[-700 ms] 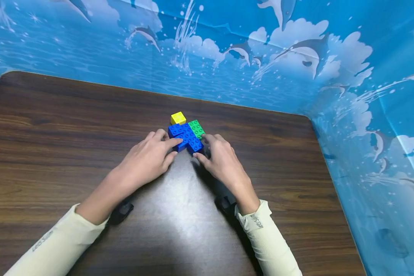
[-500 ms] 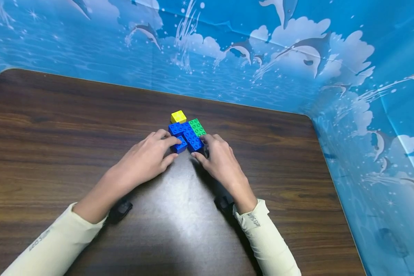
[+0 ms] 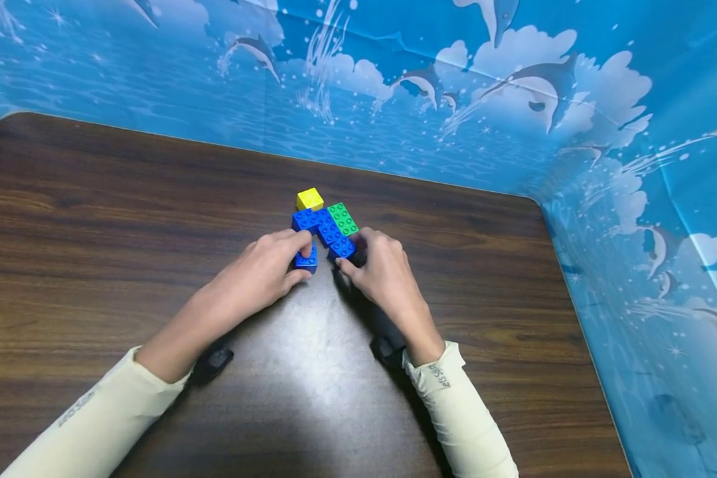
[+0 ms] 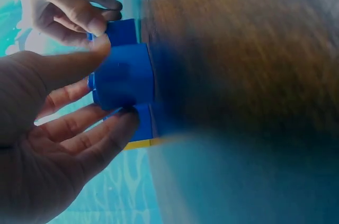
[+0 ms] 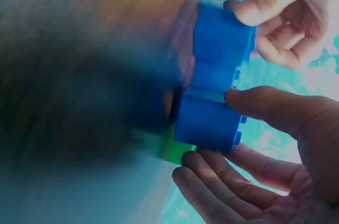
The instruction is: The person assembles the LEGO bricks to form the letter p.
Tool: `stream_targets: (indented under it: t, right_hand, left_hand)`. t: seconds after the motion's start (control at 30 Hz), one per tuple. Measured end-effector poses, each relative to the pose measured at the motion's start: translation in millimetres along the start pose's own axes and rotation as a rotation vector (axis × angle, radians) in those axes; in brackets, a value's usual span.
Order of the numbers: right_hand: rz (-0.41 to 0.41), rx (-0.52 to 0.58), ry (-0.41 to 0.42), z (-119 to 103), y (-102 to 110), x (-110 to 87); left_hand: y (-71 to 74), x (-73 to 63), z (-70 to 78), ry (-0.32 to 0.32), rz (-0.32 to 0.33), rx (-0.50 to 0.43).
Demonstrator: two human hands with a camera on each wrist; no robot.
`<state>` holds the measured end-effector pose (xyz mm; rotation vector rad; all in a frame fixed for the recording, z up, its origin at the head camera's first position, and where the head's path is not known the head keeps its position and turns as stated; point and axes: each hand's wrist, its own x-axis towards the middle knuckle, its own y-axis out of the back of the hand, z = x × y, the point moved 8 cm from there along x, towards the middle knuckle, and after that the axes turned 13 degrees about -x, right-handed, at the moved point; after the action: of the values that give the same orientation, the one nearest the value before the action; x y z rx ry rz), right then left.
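Observation:
In the head view my left hand (image 3: 259, 269) pinches a blue toy building block (image 3: 307, 259) between thumb and fingers, a little apart from the other blocks. My right hand (image 3: 385, 269) holds a second blue block (image 3: 342, 247), thumb on its near side and fingers on its far side. That block stands at an angle against the end of a blue block (image 3: 328, 230). Another blue block (image 3: 304, 220) adjoins it on the left, and a green block (image 3: 343, 219) lies along its right. A yellow block (image 3: 310, 199) sits behind them.
The blocks are on a dark wood-grain table (image 3: 125, 199). A blue sheet printed with dolphins (image 3: 358, 86) hangs along the table's far and right sides. Dark wrist devices (image 3: 215, 362) show under both forearms.
The left hand's blue block has come away from the group, toward the person and to the left. The right hand's block has turned out of line with the one behind it.

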<state>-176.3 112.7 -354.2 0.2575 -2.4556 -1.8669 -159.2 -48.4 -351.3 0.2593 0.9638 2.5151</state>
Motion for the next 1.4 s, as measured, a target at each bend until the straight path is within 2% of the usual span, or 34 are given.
stream_targets:
  t: [0.27,0.7,1.03,1.4]
  right_hand:
    - [-0.011,0.08,0.042,2,12,-4.9]
    - [-0.01,0.33,0.134,-1,29,-5.9]
    - [-0.044,0.404,0.2,-14,29,-0.5]
    - [-0.13,0.515,0.268,-29,10,9.4]
  left_hand:
    - [0.3,0.5,-4.3,0.032,-0.008,-0.021]
    - [-0.4,3.1,-16.1,0.107,-0.036,-0.088]
    - [0.7,4.1,-23.9,0.149,-0.033,-0.215]
    - [1.0,5.2,-30.1,0.21,-0.034,-0.249]
